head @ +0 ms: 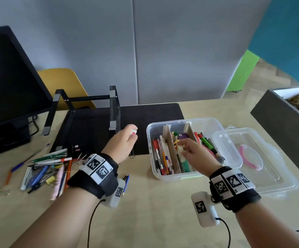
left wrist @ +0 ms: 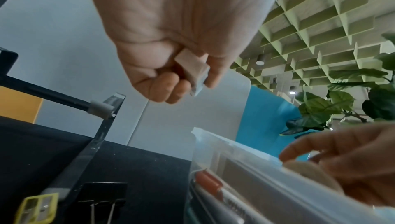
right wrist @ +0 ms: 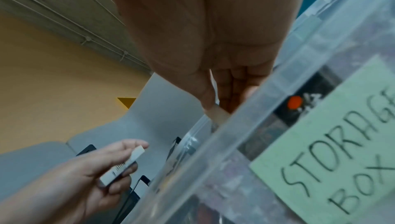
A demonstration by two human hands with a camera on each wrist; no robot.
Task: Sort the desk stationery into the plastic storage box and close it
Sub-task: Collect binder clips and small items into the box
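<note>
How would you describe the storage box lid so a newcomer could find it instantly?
Start at the clear plastic storage box full of pens on the desk's right half. Directly to its right, touching it, lies the lid, flat on the desk. Unlike the box, it is shallow, undivided, and shows a pink handle.

Clear open storage box (head: 184,176) of upright pens, lid (head: 270,183) beside, loose stationery (head: 50,169) left.

L hand (head: 125,140) is raised fwd w/ wrist nearly level, fingers curled, thumb and fingertips pinching a small eraser (head: 134,132). R hand (head: 197,152) reaches fwd and down, palm down, fingers loosely spread, tips low; whether they grip anything can't be told. Both forearms bare, black bands on both wrists.
</note>
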